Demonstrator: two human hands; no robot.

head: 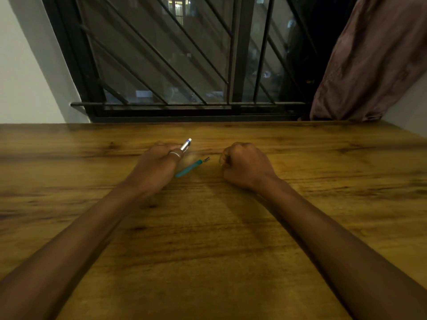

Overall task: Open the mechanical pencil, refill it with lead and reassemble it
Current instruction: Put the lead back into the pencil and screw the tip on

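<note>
My left hand grips a silver mechanical pencil part whose white and blue end points up and away from me. Just right of that hand, a teal pencil barrel with a small dark metal tip lies slanted on the wooden table; it looks a little blurred. My right hand rests on the table to the right of the barrel with its fingers curled in. Whether it holds something small is hidden by the fingers.
The table's far edge meets a dark window with a metal grille. A brownish curtain hangs at the back right, its hem touching the table corner. A white wall stands at the back left.
</note>
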